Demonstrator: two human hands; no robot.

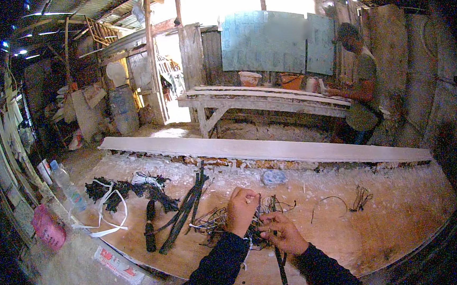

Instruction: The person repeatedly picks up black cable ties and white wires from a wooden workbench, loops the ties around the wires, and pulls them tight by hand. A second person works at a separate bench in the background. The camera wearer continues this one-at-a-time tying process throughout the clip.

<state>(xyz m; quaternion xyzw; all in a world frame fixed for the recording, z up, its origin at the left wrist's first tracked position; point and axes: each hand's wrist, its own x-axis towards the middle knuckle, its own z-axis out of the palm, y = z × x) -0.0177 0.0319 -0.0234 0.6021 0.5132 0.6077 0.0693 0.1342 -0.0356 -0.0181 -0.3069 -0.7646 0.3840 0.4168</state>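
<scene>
Over a tangled heap of thin dark and pale strands (210, 220) on the wooden tabletop (331, 246), both my hands work close together. My left hand (243, 211) is closed, its thumb and finger pinching a thin dark strand that points up. Just to its right and nearer me, my right hand (286, 235) has its fingers curled together among the strands; what exactly they grip is too small to make out. A flat black strip (281, 268) hangs down beneath the right hand toward the near edge. Left of the heap lie several long black strips (186, 211).
A dark-handled tool (150, 227), black bundles (152, 190) and a white ribbon (120, 224) lie left. A long white slab (260, 146) spans the table's far edge. A bottle (68, 188) and pink bag (49, 226) sit left. Another person (362, 80) stands at a far bench (268, 97).
</scene>
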